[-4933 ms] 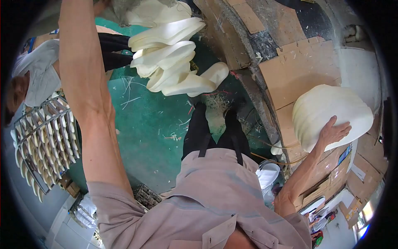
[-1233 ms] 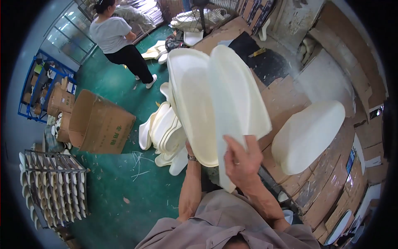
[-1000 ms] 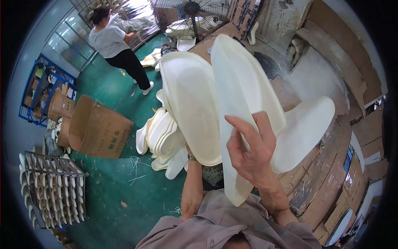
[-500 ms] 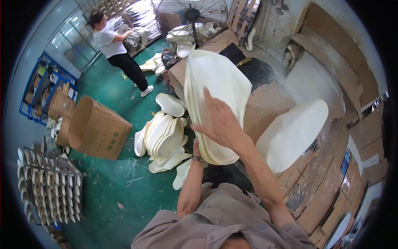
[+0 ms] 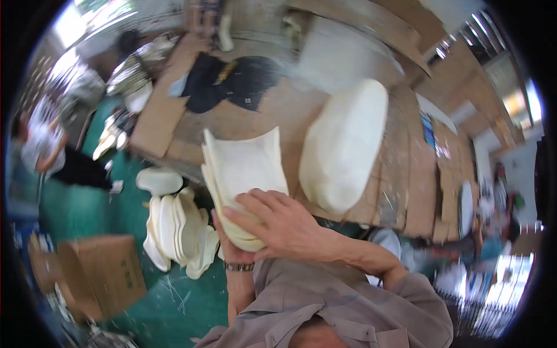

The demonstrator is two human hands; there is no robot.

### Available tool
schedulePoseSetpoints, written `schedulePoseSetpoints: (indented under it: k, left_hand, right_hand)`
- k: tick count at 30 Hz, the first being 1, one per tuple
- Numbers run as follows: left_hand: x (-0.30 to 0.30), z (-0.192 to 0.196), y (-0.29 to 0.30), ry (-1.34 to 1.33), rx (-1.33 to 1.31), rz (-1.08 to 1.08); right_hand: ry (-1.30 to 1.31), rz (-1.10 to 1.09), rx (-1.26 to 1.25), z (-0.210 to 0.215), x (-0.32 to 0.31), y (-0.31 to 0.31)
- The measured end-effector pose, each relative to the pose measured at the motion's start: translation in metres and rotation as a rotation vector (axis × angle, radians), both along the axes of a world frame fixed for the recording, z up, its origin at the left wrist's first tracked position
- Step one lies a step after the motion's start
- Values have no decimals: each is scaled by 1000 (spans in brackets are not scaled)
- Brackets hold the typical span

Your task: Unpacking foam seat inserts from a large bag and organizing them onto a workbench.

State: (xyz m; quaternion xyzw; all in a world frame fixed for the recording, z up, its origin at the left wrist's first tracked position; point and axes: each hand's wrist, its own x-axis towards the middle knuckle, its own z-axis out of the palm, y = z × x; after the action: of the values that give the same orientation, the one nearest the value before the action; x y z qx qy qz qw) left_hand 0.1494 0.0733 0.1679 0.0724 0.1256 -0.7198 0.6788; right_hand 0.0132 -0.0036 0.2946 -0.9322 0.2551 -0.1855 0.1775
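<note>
The stack of cream trays (image 5: 243,174), earlier raised upright, had come down onto the cardboard-covered table (image 5: 400,174), left of another stack (image 5: 342,145), right hand (image 5: 278,223) pressing on top, left hand (image 5: 229,249) gripping beneath.

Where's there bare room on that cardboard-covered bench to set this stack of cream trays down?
Bare brown cardboard bench top lies between the black cloth and the big stack of cream oval trays, just above the held stack of cream moulded trays. The green floor is crowded beside the leaning cream trays and open cardboard box.
</note>
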Motion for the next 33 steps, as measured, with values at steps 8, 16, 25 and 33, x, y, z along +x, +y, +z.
schedulePoseSetpoints:
  k: [8,16,25,33]
  left_hand:
    - [5,2,-36,-393,9,-145]
    - [86,-61,-89,-2115,-149,-136]
    - [80,59,-186,-2212,-954,-188]
    - [132,-53,-264,-1606,-688,-362]
  right_hand:
    - [189,-170,-69,11,0,-24]
    - [-30,-238,-16,6,-28,-83]
    - [-143,-7,154,43,-33,-147]
    - [-379,-906,-172,-38,-136,-159]
